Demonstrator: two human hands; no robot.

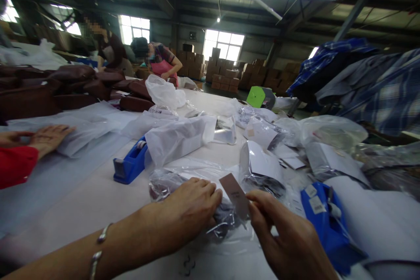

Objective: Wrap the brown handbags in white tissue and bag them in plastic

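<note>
My right hand (282,232) pinches a small brownish-grey card (235,194) with faint print between thumb and fingers, its corner pointing up and left. Beside it, my left hand (193,203) is closed, knuckles up, on a clear plastic bag (226,221) that has something dark inside. The fingertips of that hand are hidden behind the knuckles. The card is held over the bag, close to the left hand's fingers; whether it touches the plastic I cannot tell. A silver bracelet (102,232) circles my left wrist.
Blue tape dispensers stand left (131,162) and right (323,218). Clear-wrapped packages (260,164) crowd the table's right half. Brown leather-like bags (75,83) are piled at the far left. A co-worker's hand (49,138) rests on white wrapping at left; two people work farther back.
</note>
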